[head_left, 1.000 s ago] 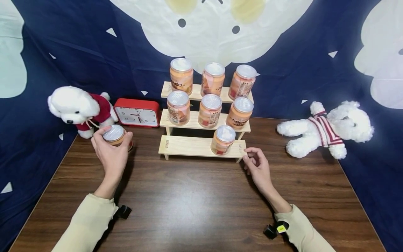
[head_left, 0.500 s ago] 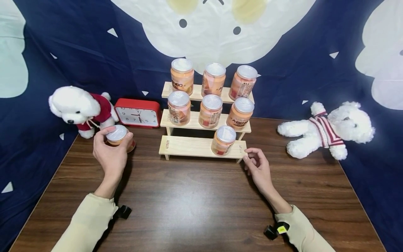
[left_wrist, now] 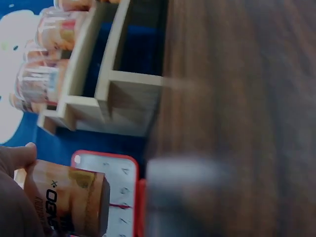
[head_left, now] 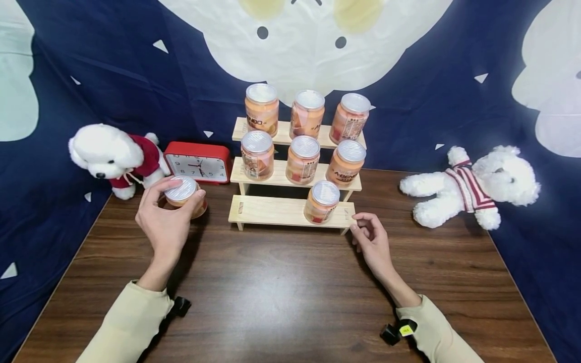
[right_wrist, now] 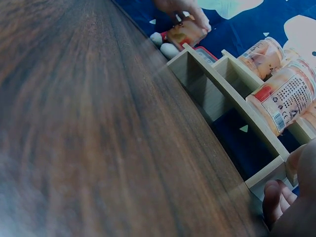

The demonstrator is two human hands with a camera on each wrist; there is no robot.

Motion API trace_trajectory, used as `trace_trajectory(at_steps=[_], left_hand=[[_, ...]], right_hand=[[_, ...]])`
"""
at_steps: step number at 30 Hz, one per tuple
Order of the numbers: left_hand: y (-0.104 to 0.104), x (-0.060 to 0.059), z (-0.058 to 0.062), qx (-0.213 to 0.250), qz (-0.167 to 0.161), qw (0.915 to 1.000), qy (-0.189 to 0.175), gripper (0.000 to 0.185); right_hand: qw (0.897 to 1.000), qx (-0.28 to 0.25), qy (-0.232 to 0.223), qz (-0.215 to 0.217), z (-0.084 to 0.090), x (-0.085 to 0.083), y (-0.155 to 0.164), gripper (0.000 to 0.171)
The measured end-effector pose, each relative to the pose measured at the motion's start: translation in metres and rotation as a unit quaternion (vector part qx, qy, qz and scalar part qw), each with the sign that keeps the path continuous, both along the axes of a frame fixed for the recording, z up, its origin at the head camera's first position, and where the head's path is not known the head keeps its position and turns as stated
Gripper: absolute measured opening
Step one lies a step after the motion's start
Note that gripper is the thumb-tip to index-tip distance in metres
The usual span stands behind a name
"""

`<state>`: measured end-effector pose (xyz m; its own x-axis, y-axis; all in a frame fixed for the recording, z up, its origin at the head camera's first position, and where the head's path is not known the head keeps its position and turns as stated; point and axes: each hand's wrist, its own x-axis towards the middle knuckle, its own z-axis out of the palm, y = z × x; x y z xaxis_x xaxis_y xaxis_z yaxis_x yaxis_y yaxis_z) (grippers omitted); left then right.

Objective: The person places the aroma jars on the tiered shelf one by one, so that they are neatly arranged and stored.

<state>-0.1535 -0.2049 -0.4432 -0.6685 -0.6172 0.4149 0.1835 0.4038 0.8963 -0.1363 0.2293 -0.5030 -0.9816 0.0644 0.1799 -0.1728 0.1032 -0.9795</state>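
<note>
My left hand (head_left: 164, 221) grips a canned fruit jar (head_left: 182, 190) near its silver lid, thumb on one side and fingers on the other. Orange contents and dark lettering show on the jar (left_wrist: 69, 197) in the left wrist view, tilted there in front of the clock. At the right end of the lowest step of a wooden tiered stand (head_left: 272, 212), my right hand (head_left: 373, 242) pinches the edge between thumb and forefinger. One like jar (head_left: 321, 204) stands on that step's right part. Several more fill the two upper steps, such as a jar (head_left: 257, 156) at middle left.
A red alarm clock (head_left: 197, 162) stands behind the held jar. Left of it sits a white plush dog (head_left: 106, 154) in a red top; a white plush bear (head_left: 472, 186) lies at the right. Dark blue patterned cloth (head_left: 150, 96) hangs behind the brown wooden table (head_left: 272, 292).
My left hand has moved the jar a little to the right, so it now overlaps the clock's lower edge in the head view. The right hand stays at the stand's end.
</note>
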Motion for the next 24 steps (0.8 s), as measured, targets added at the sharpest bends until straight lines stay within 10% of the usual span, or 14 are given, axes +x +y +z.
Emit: trace_trajectory(at_steps=[12,24], left_hand=[[0.031,0.021,0.028,-0.010,-0.081,0.9965,0.020,0.045],[0.060,0.024,0.024,-0.026,-0.154,0.9877,0.007,0.043]], right_hand=[[1.000,0.002,-0.001,-0.001,0.001,0.000,0.000,0.025],[1.000,0.006,-0.003,0.001,0.000,-0.001,0.001,0.024]])
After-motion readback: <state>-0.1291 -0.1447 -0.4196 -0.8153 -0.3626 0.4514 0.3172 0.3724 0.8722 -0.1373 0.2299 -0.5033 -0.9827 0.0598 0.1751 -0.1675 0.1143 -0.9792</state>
